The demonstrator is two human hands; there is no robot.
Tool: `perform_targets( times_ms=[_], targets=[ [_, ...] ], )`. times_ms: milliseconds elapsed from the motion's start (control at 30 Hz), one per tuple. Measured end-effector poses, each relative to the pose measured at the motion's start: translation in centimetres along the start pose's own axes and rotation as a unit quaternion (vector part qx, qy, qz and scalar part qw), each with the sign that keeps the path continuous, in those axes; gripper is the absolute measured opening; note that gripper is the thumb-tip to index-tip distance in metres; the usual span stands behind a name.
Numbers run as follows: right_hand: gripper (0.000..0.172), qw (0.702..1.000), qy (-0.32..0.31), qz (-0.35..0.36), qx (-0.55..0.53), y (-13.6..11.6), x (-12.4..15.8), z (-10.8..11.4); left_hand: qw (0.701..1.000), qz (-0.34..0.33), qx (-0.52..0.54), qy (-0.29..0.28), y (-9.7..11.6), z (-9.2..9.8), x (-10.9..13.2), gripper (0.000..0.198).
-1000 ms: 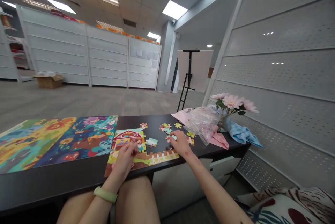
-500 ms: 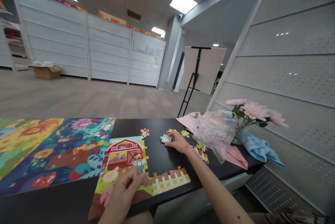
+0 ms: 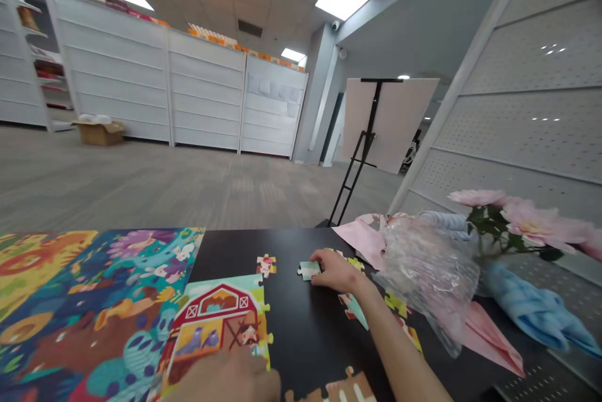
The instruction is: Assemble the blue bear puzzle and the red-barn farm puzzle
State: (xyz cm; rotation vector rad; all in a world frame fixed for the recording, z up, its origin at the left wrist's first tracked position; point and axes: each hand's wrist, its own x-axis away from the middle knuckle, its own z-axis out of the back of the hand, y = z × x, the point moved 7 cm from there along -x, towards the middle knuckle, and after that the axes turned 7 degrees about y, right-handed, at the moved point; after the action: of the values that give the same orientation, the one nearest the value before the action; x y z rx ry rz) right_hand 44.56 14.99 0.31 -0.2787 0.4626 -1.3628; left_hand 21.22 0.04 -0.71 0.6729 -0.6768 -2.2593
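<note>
My right hand [image 3: 336, 273] pinches a pale teal jigsaw piece [image 3: 308, 271] by its right side, at the black table's surface. A partly joined farm puzzle [image 3: 216, 311], with a red barn, lies to its left. My left hand [image 3: 230, 377] is over the lower part of that puzzle, smeared by motion, so its fingers are unclear. A fence section [image 3: 350, 389] shows at the bottom edge. One loose puzzle piece [image 3: 266, 265] lies beyond the barn. Other pieces lie around my right forearm, including a teal and red one [image 3: 353, 311], partly hidden.
Finished-looking animal puzzles [image 3: 117, 314] cover the table's left side. To the right are crumpled clear plastic [image 3: 423, 270], pink paper [image 3: 493, 339], a blue checked cloth [image 3: 531, 308] and pink flowers [image 3: 527, 217]. An easel [image 3: 362, 145] stands beyond the table.
The view has shifted, so the table things sit lower and larger. My left hand has moved down in view and blurred. My right hand still holds the teal jigsaw piece.
</note>
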Motion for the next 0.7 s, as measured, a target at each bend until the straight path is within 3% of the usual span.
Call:
perform_targets(
  times_ms=[67, 133, 200, 267, 300, 367, 467, 567, 700],
  targets=[
    [0.037, 0.998, 0.01, 0.03, -0.047, -0.1, 0.1, 1.1, 0.998, 0.004, -0.055, 0.012, -0.2, 3.3, -2.7, 0.007],
    [0.033, 0.989, 0.083, 0.045, -0.114, 0.4, 0.0, 3.8, 0.994, 0.028, -0.086, 0.066, -1.1, 6.0, -5.7, 0.006],
    [0.036, 0.966, 0.213, 0.009, -0.149, 2.2, 0.0, 7.5, 0.991, 0.02, -0.088, 0.102, -2.4, 6.7, -8.1, 0.015],
    [0.037, 0.935, 0.323, -0.051, -0.134, 4.4, 0.4, 10.2, 0.989, 0.015, -0.09, 0.113, -4.5, 5.9, -9.5, 0.024],
    [0.037, 0.926, 0.35, -0.075, -0.118, 5.3, 0.6, 10.9, 0.989, 0.014, -0.091, 0.119, -5.7, 5.3, -9.8, 0.03],
    [0.036, 0.933, 0.337, -0.1, -0.081, 6.6, 0.3, 10.7, 0.988, 0.023, -0.09, 0.126, -7.9, 4.0, -9.8, 0.037],
    [0.035, 0.964, 0.236, -0.114, -0.053, 7.9, -0.6, 7.8, 0.989, 0.043, -0.084, 0.114, -10.1, 2.7, -9.3, 0.041],
    [0.04, 0.975, 0.172, -0.125, -0.063, 8.9, -0.9, 4.8, 0.989, 0.054, -0.083, 0.114, -10.9, 2.5, -9.0, 0.044],
    [0.042, 0.972, 0.156, -0.143, -0.1, 10.2, -1.2, 3.3, 0.989, 0.048, -0.086, 0.114, -11.0, 2.5, -9.1, 0.046]
  ],
)
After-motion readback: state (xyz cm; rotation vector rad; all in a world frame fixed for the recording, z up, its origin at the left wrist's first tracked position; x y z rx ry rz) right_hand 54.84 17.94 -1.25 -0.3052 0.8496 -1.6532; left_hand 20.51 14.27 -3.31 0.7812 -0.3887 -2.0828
